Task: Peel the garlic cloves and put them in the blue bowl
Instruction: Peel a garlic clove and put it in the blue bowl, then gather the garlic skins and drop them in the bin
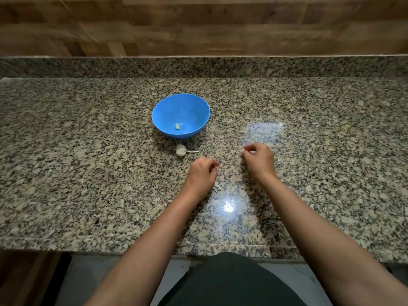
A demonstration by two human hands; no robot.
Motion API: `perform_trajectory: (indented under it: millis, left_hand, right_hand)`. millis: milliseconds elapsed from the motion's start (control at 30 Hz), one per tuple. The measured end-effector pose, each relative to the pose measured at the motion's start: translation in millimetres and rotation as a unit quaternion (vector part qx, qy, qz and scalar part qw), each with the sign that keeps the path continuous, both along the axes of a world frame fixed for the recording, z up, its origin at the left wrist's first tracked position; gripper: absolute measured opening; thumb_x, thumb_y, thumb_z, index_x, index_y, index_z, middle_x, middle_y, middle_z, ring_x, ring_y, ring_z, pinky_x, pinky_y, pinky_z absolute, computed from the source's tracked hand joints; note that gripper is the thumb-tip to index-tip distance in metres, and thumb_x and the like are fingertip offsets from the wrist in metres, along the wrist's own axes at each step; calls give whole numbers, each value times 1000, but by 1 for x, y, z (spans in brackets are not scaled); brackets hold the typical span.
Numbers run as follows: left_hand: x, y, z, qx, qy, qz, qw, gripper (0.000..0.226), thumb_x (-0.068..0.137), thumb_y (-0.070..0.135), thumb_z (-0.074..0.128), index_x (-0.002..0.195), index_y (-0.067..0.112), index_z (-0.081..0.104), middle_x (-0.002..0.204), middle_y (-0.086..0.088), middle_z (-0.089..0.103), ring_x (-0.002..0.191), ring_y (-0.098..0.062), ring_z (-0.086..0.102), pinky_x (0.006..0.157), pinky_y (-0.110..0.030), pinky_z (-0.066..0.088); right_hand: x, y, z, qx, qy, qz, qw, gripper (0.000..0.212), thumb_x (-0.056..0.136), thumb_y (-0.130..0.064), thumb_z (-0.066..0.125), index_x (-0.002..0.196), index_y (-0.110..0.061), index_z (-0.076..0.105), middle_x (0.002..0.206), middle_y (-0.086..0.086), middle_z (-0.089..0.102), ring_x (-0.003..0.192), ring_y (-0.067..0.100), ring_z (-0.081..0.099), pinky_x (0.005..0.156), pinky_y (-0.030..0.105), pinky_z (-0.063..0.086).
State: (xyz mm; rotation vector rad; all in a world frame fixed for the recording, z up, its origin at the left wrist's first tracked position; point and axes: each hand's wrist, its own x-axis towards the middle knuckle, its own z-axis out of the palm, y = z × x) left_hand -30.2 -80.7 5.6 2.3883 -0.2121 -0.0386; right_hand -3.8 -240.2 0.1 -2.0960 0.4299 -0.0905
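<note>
A blue bowl (181, 113) stands on the granite counter with one peeled garlic clove (177, 126) inside. Just in front of it lies a part of a garlic bulb (181, 150) with its dry stem pointing right. My right hand (258, 161) is to the right of the bulb, fingers curled, pinching a small pale garlic clove (242, 150) at the fingertips. My left hand (202, 173) rests on the counter below the bulb with fingers curled; a pale bit shows at its fingertips, and I cannot tell what it is.
The speckled granite counter (88, 173) stretches wide on both sides, with a raised back ledge and a wood-panelled wall behind. Small pale skin scraps (279, 160) lie near my right hand. The counter's front edge runs just before my body.
</note>
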Motion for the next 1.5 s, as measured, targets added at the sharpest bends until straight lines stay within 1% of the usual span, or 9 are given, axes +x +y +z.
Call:
perform_trajectory:
  millis: [167,367,500,733,933,1067,1267,1367,1500]
  left_hand:
    - [-6,5,-2,-64,-8,9,998,25,93,4,48,116,6,60,105,-4,63,82,-7,54,69,-9,47]
    - [-20,20,-5,-144,11,47,988,31,97,10,43,126,8,54,86,7,57,59,-4,48,48,-11,42]
    - [-25,27,-7,-152,-7,85,985,33,97,14,44,129,11,53,117,-1,60,88,-5,55,70,-7,42]
    - [-30,31,-8,-90,-4,26,996,40,97,16,45,137,10,45,140,-4,47,128,-14,43,104,-25,33]
    - [-40,30,-20,160,36,-106,981,92,86,69,33,148,16,-11,154,3,-17,142,-10,-12,114,-31,-6]
    - [-36,17,-28,291,39,-125,948,104,75,83,12,137,12,-33,146,-5,-37,137,-17,-30,109,-35,-20]
    - [-11,-9,-32,165,-39,-141,975,59,98,47,29,148,17,20,155,-2,18,144,-18,13,118,-35,9]
    - [-21,-7,-29,71,-112,-100,986,33,96,16,49,127,8,56,128,-11,57,121,-25,49,106,-33,37]
    - [-31,-3,-25,63,-134,-71,986,23,89,0,57,110,2,65,109,-12,65,104,-23,56,95,-26,44]
  right_hand:
    - [-7,0,-3,-89,7,49,995,36,94,-19,50,128,-7,51,133,11,50,126,24,43,108,38,34]
    - [-74,17,-1,-167,-3,228,959,81,88,-62,34,149,-17,7,155,-4,5,143,11,4,116,34,11]
    - [-78,38,-16,-339,37,346,874,90,84,-71,20,141,-19,-26,149,2,-29,138,15,-22,112,34,-13]
    - [-80,36,-21,-267,-109,360,887,39,92,-26,45,129,-20,55,140,10,46,128,30,44,107,45,35]
    - [-90,8,-9,-268,-149,313,899,35,67,7,73,102,4,68,98,16,68,92,31,62,83,39,54]
    - [-80,1,4,-137,-72,131,979,22,87,-4,59,107,-4,67,100,4,66,92,17,59,83,17,49]
    - [-78,-5,17,117,28,-10,993,19,89,-3,55,103,-9,68,89,-3,68,77,23,61,74,34,55]
    - [-76,-7,21,157,27,-21,987,18,88,-2,57,97,-11,69,91,-1,68,81,15,62,69,22,53]
    - [-75,-7,23,179,41,-13,983,17,86,-1,60,95,-11,69,95,1,69,89,12,63,75,20,52]
